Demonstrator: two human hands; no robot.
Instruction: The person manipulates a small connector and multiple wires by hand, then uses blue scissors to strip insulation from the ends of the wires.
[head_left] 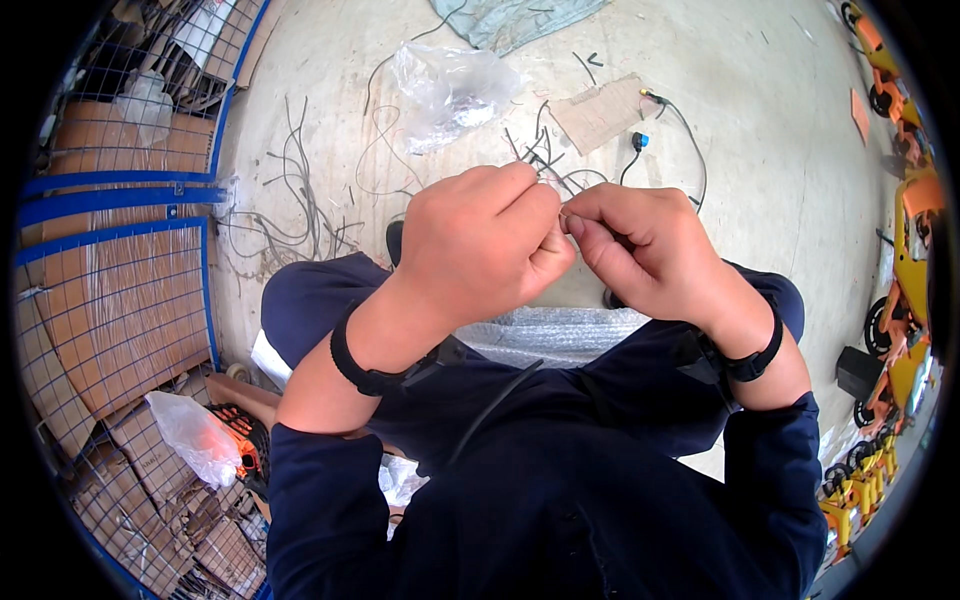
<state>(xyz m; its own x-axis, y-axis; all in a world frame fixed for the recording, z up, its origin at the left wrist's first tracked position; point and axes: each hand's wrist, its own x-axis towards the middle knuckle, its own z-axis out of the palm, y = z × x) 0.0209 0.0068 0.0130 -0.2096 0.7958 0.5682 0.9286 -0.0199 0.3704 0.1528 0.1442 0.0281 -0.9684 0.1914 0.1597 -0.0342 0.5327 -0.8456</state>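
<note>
Evidently, the right hand (pixel 655 245) pinches a tiny thing (pixel 563 214) beside the curled left hand (pixel 485 235), its direction and long axis unclear.

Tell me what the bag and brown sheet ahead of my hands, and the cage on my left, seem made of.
Bag: thin, glossy plastic, by its see-through creases and highlights. Brown sheet: probably matt cardboard, by its dull, flat face. Cage: likely painted metal, by its blue bars and thin mesh.

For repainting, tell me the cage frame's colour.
The cage frame is blue; head view.
</note>
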